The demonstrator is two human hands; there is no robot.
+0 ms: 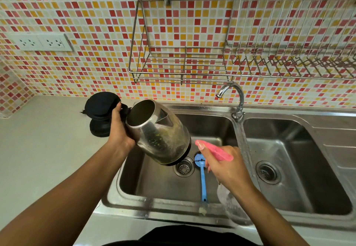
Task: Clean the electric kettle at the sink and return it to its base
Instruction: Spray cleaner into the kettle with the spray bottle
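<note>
Head view: my left grip [117, 128] holds the kettle [159, 132] tilted at frame centre, above the sink [154, 186]. My right grip [223, 166] clasps a pink spray bottle [217, 152].

Electric kettle [159, 132]: steel, lid open, tilted over the left sink basin [165, 184], gripped at its black handle by the left hand [118, 130].
Spray bottle [217, 152]: pink head, clear body, held in the right hand [225, 166], nozzle toward the kettle.
Brush [202, 176]: blue, lying in the basin beside the drain [184, 167].
Kettle base [100, 128]: black, on the surface [44, 149] near the sink's left edge.
Tap [235, 99]: at the sink's back edge.
</note>
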